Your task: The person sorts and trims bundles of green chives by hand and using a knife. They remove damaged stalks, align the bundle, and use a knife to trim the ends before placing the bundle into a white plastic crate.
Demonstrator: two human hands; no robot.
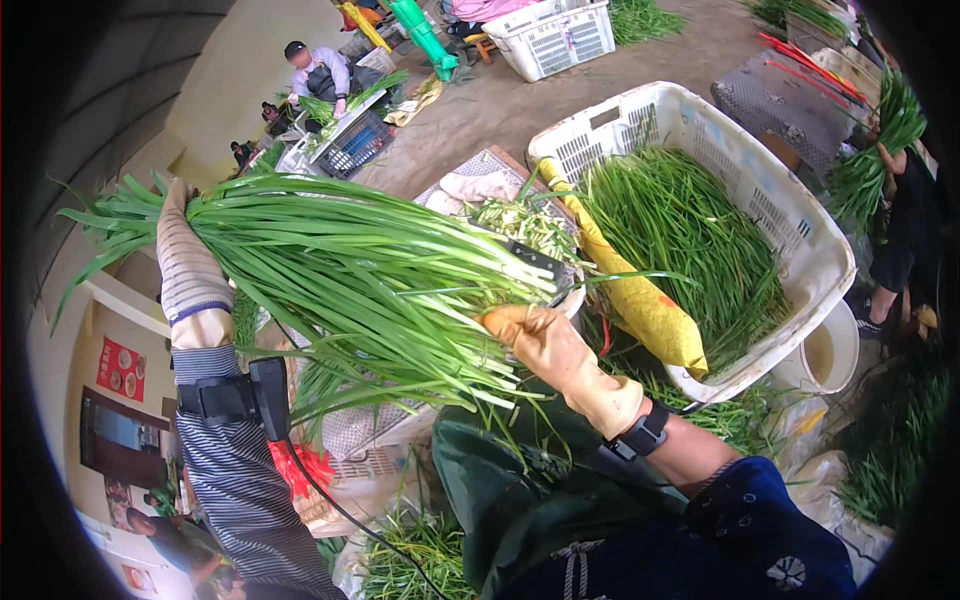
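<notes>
A large bunch of garlic chives [350,250] stretches across the view in front of me, leaf tips to the left, pale stem ends to the right. My left hand [188,245], in a striped glove, is closed around its leafy end. At the stem ends is my right hand [565,355], in a cream rubber glove, its fingers curled and pinching some stems; the fingertips are partly hidden. Just beyond the stem ends lie a dark blade-like tool [535,258] and a heap of short cut stem pieces [525,225]. A pale cloth glove [478,187] rests beside the heap.
At right stands a white plastic crate [810,240] of chives, a yellow wrapped roll [640,300] leaning over its near side. A white bucket [830,350] sits beside it. Loose chives [415,560] lie below. Other people work at the far left, lower left and right edge.
</notes>
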